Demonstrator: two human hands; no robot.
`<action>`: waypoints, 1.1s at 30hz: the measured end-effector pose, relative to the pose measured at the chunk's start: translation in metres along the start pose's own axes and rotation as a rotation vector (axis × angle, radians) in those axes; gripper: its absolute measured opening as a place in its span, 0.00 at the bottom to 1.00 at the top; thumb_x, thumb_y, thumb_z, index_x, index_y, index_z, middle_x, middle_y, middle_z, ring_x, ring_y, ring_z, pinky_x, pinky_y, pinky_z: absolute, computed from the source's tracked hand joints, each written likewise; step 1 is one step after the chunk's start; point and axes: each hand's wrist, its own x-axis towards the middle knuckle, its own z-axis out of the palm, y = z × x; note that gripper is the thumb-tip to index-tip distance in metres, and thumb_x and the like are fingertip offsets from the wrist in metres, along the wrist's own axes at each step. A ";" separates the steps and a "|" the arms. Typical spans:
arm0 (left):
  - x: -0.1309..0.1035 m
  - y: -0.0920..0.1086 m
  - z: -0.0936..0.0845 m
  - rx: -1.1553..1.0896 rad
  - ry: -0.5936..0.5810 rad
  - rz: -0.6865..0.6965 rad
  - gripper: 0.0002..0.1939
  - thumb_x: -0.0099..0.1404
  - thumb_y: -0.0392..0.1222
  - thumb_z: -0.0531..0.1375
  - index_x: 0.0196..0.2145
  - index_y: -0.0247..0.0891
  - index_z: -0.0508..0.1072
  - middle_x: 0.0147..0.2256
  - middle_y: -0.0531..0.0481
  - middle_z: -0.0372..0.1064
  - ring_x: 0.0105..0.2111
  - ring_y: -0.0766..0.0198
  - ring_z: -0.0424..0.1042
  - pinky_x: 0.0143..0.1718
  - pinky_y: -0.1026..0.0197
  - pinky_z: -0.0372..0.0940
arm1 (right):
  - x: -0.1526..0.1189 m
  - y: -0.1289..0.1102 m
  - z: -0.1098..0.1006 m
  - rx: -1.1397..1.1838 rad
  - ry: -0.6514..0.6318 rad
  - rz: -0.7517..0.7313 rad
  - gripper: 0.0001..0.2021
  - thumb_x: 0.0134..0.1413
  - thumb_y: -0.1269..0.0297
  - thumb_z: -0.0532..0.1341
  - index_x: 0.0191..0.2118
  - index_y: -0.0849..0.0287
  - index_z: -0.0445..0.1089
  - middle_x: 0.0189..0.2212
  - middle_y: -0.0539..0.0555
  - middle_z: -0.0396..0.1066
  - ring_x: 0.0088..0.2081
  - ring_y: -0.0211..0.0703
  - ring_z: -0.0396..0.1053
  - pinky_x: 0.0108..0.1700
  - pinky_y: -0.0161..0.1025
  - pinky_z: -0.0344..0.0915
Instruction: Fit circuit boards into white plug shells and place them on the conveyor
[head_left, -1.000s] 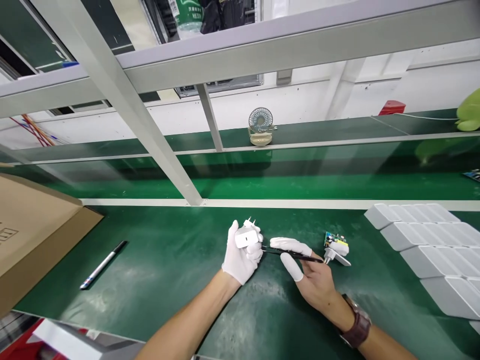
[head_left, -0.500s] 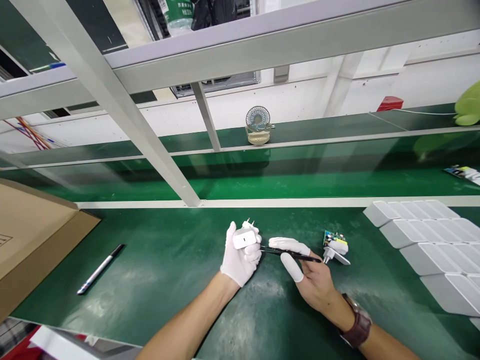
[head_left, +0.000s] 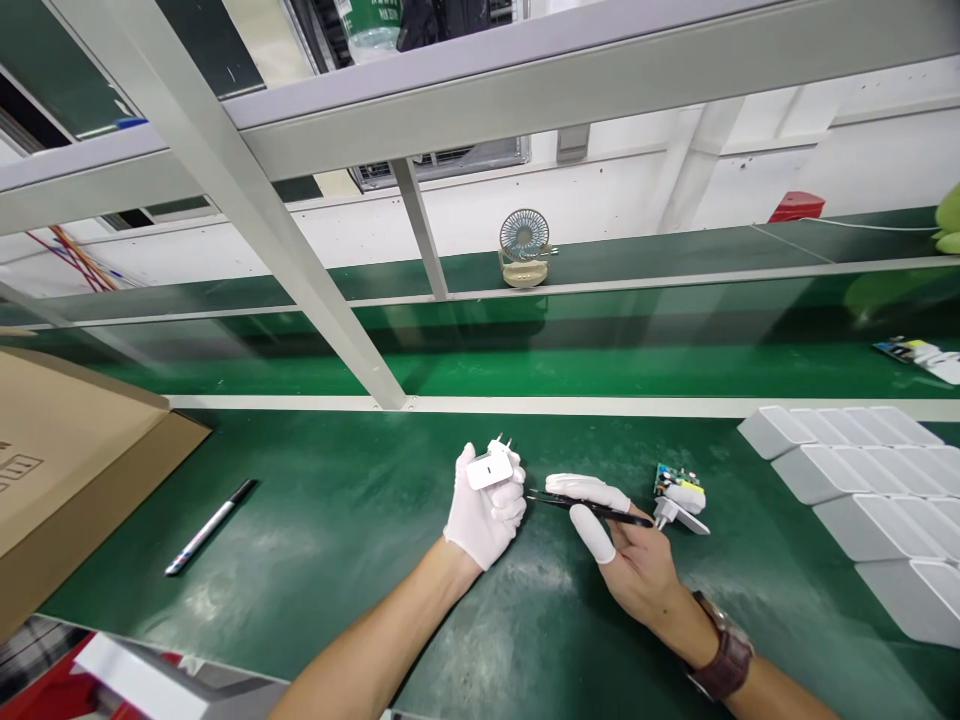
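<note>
My left hand (head_left: 486,515), in a white glove, is closed around a white plug-in charger (head_left: 490,469). Its metal prongs point away from me and a small dark slot shows on the near face. White finger covers sit on the thumb and fingers of my right hand (head_left: 619,535), which grips black tweezers (head_left: 592,509). The tweezer tips point left and end just beside my left hand. Right of my right hand, a small circuit board (head_left: 675,482) lies on the green bench with a white plug piece (head_left: 679,514) against it.
Rows of white plastic housings (head_left: 862,495) stand at the right. A marker pen (head_left: 211,528) lies at the left, near a cardboard box (head_left: 97,480). A metal frame post (head_left: 300,270) rises from the bench's back edge. A small fan (head_left: 524,245) stands on the rear shelf.
The whole view has shifted slightly, so things sit a little further right. The tweezer tips have drawn slightly away from my left hand. Both hands keep their holds.
</note>
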 end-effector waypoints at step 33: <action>0.004 -0.002 0.006 0.949 0.242 0.557 0.30 0.54 0.52 0.71 0.50 0.36 0.69 0.37 0.46 0.76 0.29 0.62 0.75 0.29 0.63 0.68 | 0.015 0.004 0.001 -0.792 -0.406 -0.208 0.25 0.64 0.59 0.61 0.62 0.66 0.64 0.61 0.71 0.65 0.64 0.63 0.60 0.63 0.62 0.62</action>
